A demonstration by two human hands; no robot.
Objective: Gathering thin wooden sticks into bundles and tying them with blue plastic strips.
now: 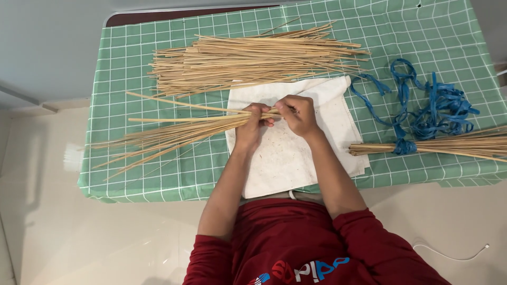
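**A:** What do the hands hold, seen from the head camera?

**B:** The left hand (pixel 250 125) is clenched around one end of a bunch of thin sticks (pixel 174 134). The bunch fans out toward nine o'clock across the green checked tablecloth (pixel 132 63). The right hand (pixel 297 113) pinches the same end of the bunch, fingers closed on the stick tips just beside the left hand.

**A:** And where does that sit on the table?

**B:** Both hands work above a white cloth (pixel 296 158) at the middle of the near edge. The gripped end lies over the cloth's upper part; the loose ends reach past the cloth at nine o'clock.

**A:** What else lies around?

**B:** A large loose pile of sticks (pixel 253 58) at twelve o'clock, touching the cloth's far edge. At three o'clock, a tangle of blue plastic ribbon (pixel 433 105), and just below it a tied stick bundle (pixel 449 145) bound with the same blue ribbon, running off the right edge.

**A:** The person?

**B:** Red sleeves (pixel 369 232), pushed up, at six o'clock.
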